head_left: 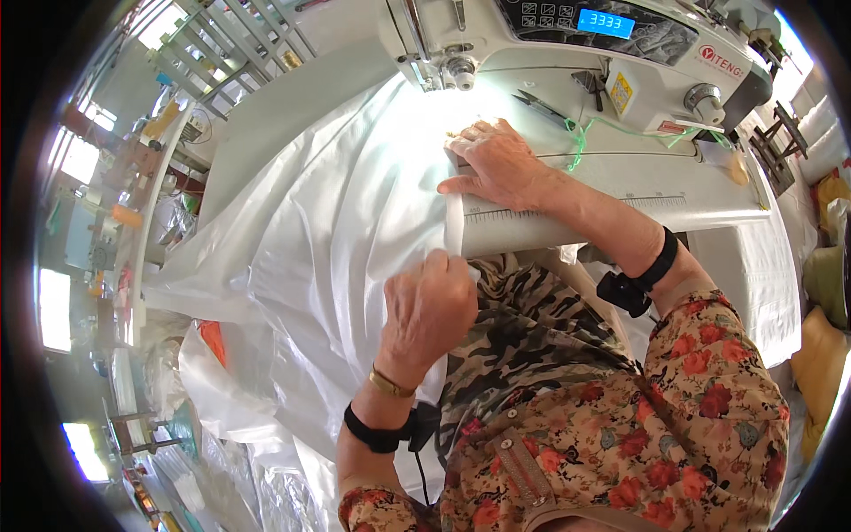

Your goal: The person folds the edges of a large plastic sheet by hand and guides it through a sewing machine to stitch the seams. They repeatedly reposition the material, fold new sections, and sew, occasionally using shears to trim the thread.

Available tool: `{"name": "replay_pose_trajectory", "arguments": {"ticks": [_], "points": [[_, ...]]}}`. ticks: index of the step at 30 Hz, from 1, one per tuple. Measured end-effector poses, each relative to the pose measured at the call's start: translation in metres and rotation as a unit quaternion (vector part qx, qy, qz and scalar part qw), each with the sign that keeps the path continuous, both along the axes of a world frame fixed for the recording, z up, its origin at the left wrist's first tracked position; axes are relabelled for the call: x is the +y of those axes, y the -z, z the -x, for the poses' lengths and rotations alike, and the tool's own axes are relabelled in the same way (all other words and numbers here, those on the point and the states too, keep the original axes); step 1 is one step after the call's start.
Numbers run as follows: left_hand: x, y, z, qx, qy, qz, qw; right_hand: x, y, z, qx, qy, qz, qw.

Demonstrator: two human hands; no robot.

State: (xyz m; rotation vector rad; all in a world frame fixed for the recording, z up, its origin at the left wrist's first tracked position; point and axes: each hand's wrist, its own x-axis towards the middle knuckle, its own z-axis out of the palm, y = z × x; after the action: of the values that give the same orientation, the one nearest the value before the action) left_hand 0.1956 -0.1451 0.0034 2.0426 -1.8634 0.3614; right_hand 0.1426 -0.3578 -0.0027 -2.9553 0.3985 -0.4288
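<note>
White, slightly shiny fabric [310,195] spreads over the sewing table and hangs down on the left toward my lap. My left hand [430,301] is closed in a pinch on the fabric's edge, just in front of the table. Farther up, my right hand [498,160] lies on the fabric's right edge, fingers stretched out toward the needle area. Above it stands the sewing machine [585,35], its needle and presser foot [434,75] washed out by the bright lamp. Glare hides where the fabric passes under the foot.
Thread snips [542,108] lie right of the needle, beside green thread [578,146]. A ruler scale [567,204] runs along the table's front edge. Metal racks [226,53] stand at the far left, and an orange piece [213,341] shows beside the hanging fabric.
</note>
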Motion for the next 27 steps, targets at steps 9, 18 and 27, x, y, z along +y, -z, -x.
{"name": "replay_pose_trajectory", "arguments": {"ticks": [9,18,27], "points": [[-0.062,-0.008,-0.048,-0.041,-0.022,0.045,0.998,0.003,-0.001,-0.002,-0.041,-0.038,-0.026,0.998],[-0.086,-0.033,-0.057,0.107,-0.07,-0.016,0.992,0.003,0.005,-0.018,0.043,-0.001,-0.013,0.999],[0.117,0.127,0.049,0.164,-0.224,0.108,0.955,0.016,0.03,0.003,-0.215,-0.024,-0.081,0.973]]}}
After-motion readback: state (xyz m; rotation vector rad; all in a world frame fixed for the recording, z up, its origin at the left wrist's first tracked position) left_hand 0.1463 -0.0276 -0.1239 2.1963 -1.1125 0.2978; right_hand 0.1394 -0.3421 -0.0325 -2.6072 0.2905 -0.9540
